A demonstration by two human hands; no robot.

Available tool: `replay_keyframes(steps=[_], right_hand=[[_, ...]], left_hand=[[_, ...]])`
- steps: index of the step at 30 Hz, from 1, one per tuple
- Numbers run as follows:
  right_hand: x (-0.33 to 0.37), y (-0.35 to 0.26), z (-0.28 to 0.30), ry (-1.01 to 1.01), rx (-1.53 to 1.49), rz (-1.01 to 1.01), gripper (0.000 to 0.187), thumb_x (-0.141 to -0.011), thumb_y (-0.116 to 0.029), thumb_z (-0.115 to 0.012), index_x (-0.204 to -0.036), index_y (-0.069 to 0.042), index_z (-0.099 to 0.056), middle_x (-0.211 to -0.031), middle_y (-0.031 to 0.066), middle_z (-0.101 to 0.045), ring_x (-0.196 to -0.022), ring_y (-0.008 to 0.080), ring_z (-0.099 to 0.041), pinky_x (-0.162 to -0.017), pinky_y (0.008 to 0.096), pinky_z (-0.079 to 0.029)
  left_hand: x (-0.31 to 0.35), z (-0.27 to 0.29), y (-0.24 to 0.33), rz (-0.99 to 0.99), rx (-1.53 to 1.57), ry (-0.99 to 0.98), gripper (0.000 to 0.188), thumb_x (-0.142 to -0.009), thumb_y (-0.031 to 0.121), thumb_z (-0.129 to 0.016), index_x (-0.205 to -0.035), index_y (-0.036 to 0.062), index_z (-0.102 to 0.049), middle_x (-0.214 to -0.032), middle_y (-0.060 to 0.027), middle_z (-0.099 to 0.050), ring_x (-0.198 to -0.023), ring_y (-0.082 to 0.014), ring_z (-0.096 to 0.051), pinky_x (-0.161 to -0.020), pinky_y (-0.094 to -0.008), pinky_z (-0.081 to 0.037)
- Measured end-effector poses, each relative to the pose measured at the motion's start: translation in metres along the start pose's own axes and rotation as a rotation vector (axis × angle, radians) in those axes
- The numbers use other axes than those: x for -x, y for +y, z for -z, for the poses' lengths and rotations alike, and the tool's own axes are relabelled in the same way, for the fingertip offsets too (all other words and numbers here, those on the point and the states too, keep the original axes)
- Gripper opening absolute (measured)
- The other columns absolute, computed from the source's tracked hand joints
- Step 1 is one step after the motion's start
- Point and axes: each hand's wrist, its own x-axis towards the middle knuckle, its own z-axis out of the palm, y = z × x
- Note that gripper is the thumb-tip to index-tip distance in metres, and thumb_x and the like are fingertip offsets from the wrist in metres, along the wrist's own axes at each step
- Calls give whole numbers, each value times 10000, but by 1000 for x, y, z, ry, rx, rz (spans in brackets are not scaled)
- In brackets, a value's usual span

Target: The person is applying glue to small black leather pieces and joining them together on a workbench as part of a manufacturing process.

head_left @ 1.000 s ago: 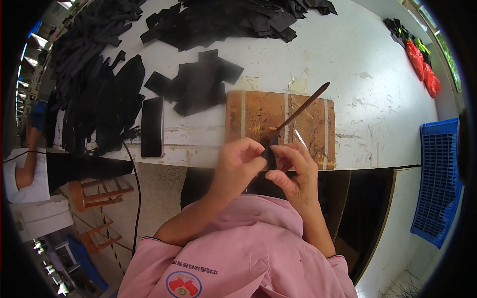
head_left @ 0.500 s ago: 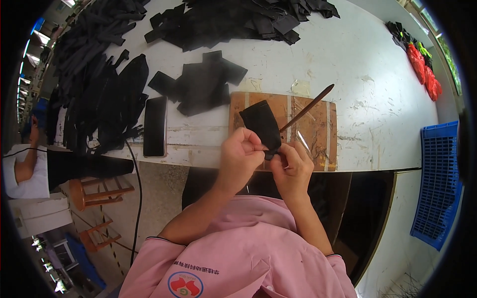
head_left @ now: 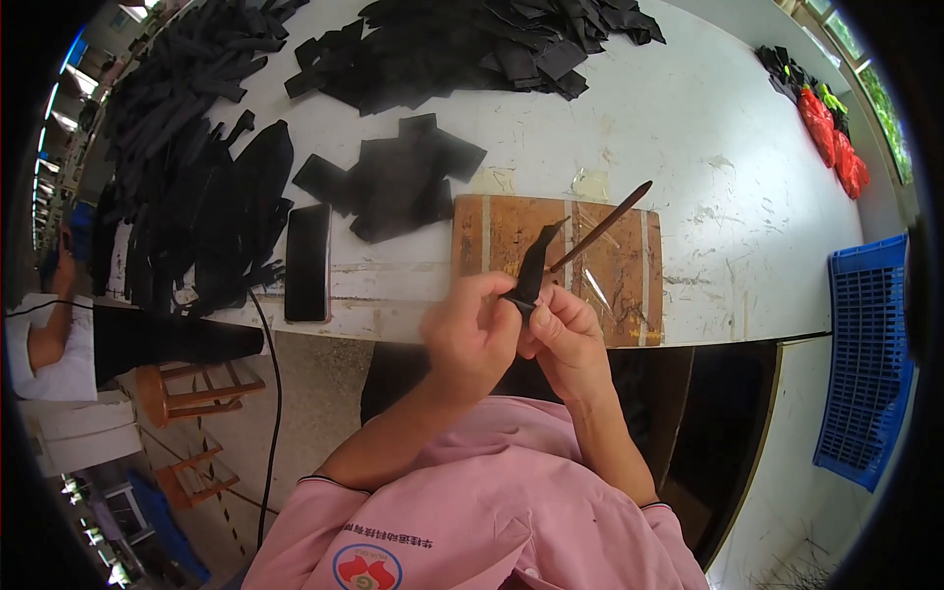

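Note:
Both my hands are closed on a small black fabric piece [head_left: 533,267] at the table's front edge. My left hand [head_left: 472,332] pinches its lower end with thumb and curled fingers, and my right hand [head_left: 564,336] grips the same end from the other side. The piece stands up narrow and edge-on, its tip pointing away from me. Behind it lies a brown wooden board [head_left: 629,320] crossed by strips of tape. A slim dark brown stick [head_left: 602,226] slants over the board, its lower end close to the fabric.
Flat black cut pieces [head_left: 393,177] lie beyond the board, beside a dark phone [head_left: 308,264]. Larger heaps of black fabric [head_left: 433,54] and black strips [head_left: 187,79] cover the far and left table. A blue crate [head_left: 860,364] stands right; another person [head_left: 49,334] is at left.
The fabric piece has turned from its broad face to a narrow edge-on view. My left hand has rolled over and dropped slightly; my right thumb now lies along the piece's lower end.

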Motion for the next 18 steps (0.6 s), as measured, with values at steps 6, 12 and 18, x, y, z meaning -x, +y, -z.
replay_keyframes(steps=[6,12,18], right_hand=[[0,1,6,97,34,93,148,-825,-187,-568,-753,-61,-541,-707,-32,-500,-611,48,-441,-561,189,-361],[2,-13,0,24,79,219,139,-829,-155,-559,-804,-19,-549,-891,30,-520,-762,97,-491,-669,216,-400],[1,-27,-8,171,934,812,79,-731,9,-581,-778,-13,-520,-802,102,-553,-639,162,-530,-551,244,-429]], left_hand=[[-15,17,1,577,802,-311,289,-710,-108,-503,-973,-11,-431,-784,-85,-582,-580,-43,-512,-450,-149,-375],[-19,24,31,671,938,-522,400,-735,-37,-561,-1108,-51,-416,-747,-47,-537,-628,-46,-506,-525,-145,-383],[-15,7,35,390,523,-281,147,-777,-35,-563,-917,7,-570,-824,-35,-550,-733,-83,-514,-654,-207,-440]])
